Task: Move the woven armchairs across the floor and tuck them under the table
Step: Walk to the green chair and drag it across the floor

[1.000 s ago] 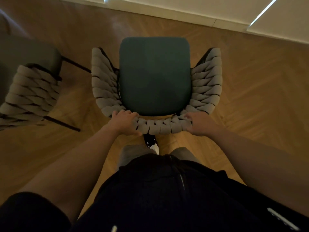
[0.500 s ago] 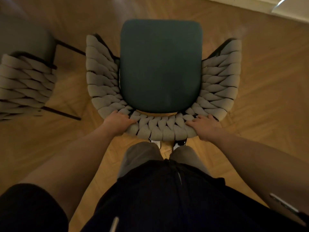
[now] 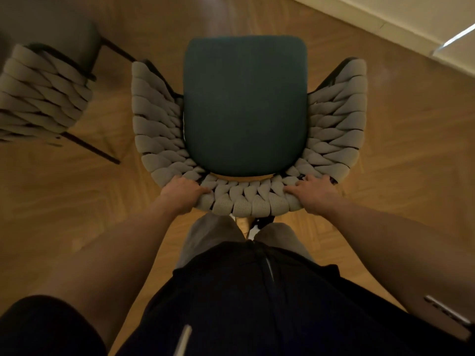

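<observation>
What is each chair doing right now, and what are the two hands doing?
Middle chair: upright on the floor, seat bare, held at its woven back.
Side chair: upright, untouched, partly out of view.
Left hand: grips the woven back.
Right hand: grips the woven back.

Count of things seen: two chairs, two hands, one floor.

There are two woven armchairs: one near armchair in the middle, with one dark green seat cushion, and one second armchair at the far left, seen only in part. Two hands are on the near armchair's woven back, one left hand and one right hand. One wooden floor is under all.
</observation>
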The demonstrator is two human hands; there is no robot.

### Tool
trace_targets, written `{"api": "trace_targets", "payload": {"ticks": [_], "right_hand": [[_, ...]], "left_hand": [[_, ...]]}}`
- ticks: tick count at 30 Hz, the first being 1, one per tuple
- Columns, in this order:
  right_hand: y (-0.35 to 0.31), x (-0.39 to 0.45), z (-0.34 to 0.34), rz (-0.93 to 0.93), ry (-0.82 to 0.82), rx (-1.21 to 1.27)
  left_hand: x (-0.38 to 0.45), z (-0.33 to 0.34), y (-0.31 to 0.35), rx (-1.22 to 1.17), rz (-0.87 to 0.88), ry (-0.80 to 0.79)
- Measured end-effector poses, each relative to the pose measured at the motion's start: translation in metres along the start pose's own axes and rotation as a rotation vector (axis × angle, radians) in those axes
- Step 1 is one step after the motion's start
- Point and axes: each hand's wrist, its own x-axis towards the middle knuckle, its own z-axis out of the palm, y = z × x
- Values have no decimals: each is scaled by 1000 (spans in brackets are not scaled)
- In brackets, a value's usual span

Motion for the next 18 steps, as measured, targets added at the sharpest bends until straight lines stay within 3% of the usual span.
{"api": "trace_targets", "payload": {"ticks": [18], "right_hand": [[73,36,-60,-186,5,-396]], "left_hand": [[-5,13,93,-411,-274,7]]}}
